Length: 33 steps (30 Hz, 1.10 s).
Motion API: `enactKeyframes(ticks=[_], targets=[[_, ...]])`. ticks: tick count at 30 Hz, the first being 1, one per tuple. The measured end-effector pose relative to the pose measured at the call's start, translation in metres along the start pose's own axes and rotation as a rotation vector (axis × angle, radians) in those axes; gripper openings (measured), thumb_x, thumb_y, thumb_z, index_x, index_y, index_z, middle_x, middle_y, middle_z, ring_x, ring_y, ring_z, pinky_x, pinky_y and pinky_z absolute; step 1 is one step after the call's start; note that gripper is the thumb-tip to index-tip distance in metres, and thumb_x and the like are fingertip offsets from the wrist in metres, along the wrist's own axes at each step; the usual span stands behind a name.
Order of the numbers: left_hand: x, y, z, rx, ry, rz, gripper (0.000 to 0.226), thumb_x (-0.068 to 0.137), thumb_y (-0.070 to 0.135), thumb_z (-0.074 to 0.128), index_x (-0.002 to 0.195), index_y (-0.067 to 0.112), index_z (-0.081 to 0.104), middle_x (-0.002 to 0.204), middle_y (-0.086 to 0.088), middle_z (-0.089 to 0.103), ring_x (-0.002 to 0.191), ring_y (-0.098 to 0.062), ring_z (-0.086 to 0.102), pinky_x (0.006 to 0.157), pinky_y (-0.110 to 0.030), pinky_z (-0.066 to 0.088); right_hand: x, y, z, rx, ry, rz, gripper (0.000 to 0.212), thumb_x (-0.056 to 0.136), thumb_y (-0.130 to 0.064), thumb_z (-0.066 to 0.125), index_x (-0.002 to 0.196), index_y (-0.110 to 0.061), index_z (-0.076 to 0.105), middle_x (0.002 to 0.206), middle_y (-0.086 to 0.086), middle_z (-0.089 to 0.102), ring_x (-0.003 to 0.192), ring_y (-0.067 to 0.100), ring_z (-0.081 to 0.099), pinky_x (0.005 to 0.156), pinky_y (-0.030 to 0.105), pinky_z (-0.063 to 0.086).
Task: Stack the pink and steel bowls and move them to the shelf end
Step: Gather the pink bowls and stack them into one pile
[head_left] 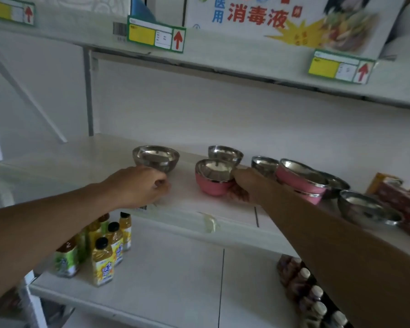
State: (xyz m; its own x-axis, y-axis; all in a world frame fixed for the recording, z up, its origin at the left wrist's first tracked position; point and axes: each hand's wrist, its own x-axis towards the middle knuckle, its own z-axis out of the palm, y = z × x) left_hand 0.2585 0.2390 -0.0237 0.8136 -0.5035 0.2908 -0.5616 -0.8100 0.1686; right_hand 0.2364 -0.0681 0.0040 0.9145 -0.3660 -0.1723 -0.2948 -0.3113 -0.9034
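Note:
On the middle shelf (pixel 85 162) my right hand (pixel 243 185) grips a pink bowl (pixel 211 183) by its right rim. A steel bowl (pixel 225 154) stands just behind it. Further left stands a wider steel bowl (pixel 155 157); my left hand (pixel 137 185) hovers in front of it with fingers curled and nothing in them. To the right, a tilted pink bowl (pixel 301 177) lies on another pink bowl (pixel 309 197), with steel bowls (pixel 263 165) around them and one larger steel bowl (pixel 362 208) near the shelf's front edge.
Red and yellow boxes (pixel 398 195) crowd the shelf's far right. Juice bottles (pixel 102 259) stand on the lower shelf at left, dark bottles (pixel 305 287) at right. The upper shelf carries price tags (pixel 155 35) and a large printed box (pixel 282 20).

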Motion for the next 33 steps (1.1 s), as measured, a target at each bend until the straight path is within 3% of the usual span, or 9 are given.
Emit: enactKeyframes(ticks=[3,7,11,14,17,20,24,29,33], targets=[[-0.011,0.022,-0.006,0.002,-0.023,-0.058,0.044,0.099,0.067,0.040,0.095,0.036,0.072,0.088,0.014,0.073,0.070,-0.007,0.073,0.073,-0.035,0.061,-0.027,0.003,-0.017,0.011,-0.040,-0.056,0.020,0.099,-0.017,0.063,0.106,-0.002,0.075,0.064,0.012,0.072,0.046,0.019,0.062,0.043,0.026,0.048],[-0.030,0.059,-0.012,-0.036,-0.035,-0.121,0.035,0.105,0.059,0.049,0.106,0.037,0.076,0.099,0.013,0.075,0.088,-0.010,0.073,0.085,-0.041,0.062,-0.067,0.017,-0.044,0.092,-0.137,-0.083,0.021,0.105,-0.019,0.060,0.107,-0.003,0.073,0.064,0.010,0.073,0.049,0.018,0.067,0.049,0.030,0.058],[-0.055,0.105,-0.006,-0.076,-0.002,-0.215,0.029,0.105,0.056,0.054,0.109,0.038,0.076,0.108,0.014,0.073,0.098,-0.013,0.071,0.093,-0.042,0.061,-0.107,0.041,-0.077,0.051,-0.222,-0.093,0.038,0.109,-0.032,0.056,0.099,0.002,0.071,0.059,0.010,0.071,0.042,0.016,0.065,0.040,0.023,0.053],[-0.072,0.138,0.001,-0.083,0.014,-0.252,0.027,0.104,0.055,0.056,0.105,0.037,0.075,0.106,0.016,0.073,0.089,-0.011,0.071,0.085,-0.034,0.059,-0.132,0.057,-0.103,0.026,-0.260,-0.117,0.040,0.109,-0.030,0.054,0.108,0.006,0.071,0.064,0.013,0.071,0.043,0.017,0.065,0.039,0.023,0.051],[-0.082,0.169,0.008,-0.070,0.008,-0.220,0.022,0.105,0.052,0.057,0.099,0.038,0.074,0.100,0.022,0.071,0.080,-0.004,0.069,0.068,-0.025,0.049,-0.153,0.069,-0.131,0.013,-0.282,-0.152,0.033,0.105,-0.025,0.052,0.096,0.001,0.071,0.061,0.012,0.070,0.042,0.016,0.063,0.039,0.022,0.050],[-0.080,0.198,0.011,-0.039,0.001,-0.181,0.020,0.105,0.049,0.057,0.102,0.040,0.074,0.100,0.022,0.070,0.099,-0.013,0.071,0.078,-0.028,0.049,-0.165,0.077,-0.160,-0.010,-0.262,-0.161,0.039,0.104,-0.029,0.050,0.089,-0.001,0.073,0.063,0.013,0.072,0.044,0.016,0.062,0.040,0.022,0.051],[-0.067,0.234,0.008,0.012,-0.003,-0.152,0.025,0.105,0.050,0.054,0.109,0.038,0.076,0.109,0.014,0.072,0.107,-0.019,0.070,0.094,-0.038,0.058,-0.165,0.087,-0.204,0.016,-0.215,-0.117,0.045,0.107,-0.035,0.052,0.088,0.000,0.075,0.063,0.013,0.073,0.044,0.015,0.062,0.040,0.021,0.050],[-0.047,0.254,0.006,0.051,0.021,-0.170,0.027,0.105,0.046,0.052,0.111,0.035,0.076,0.117,0.008,0.075,0.104,-0.027,0.071,0.094,-0.039,0.059,-0.159,0.083,-0.254,0.142,-0.215,-0.058,0.031,0.101,-0.023,0.058,0.084,-0.002,0.073,0.063,0.013,0.070,0.041,0.014,0.058,0.035,0.021,0.045],[-0.029,0.243,0.001,0.004,-0.024,-0.175,0.027,0.106,0.041,0.049,0.101,0.032,0.073,0.110,0.007,0.074,0.101,-0.024,0.070,0.092,-0.037,0.058,-0.149,0.054,-0.273,0.133,-0.102,-0.116,0.022,0.095,-0.018,0.058,0.083,-0.003,0.070,0.059,0.012,0.069,0.037,0.015,0.055,0.034,0.019,0.041]])
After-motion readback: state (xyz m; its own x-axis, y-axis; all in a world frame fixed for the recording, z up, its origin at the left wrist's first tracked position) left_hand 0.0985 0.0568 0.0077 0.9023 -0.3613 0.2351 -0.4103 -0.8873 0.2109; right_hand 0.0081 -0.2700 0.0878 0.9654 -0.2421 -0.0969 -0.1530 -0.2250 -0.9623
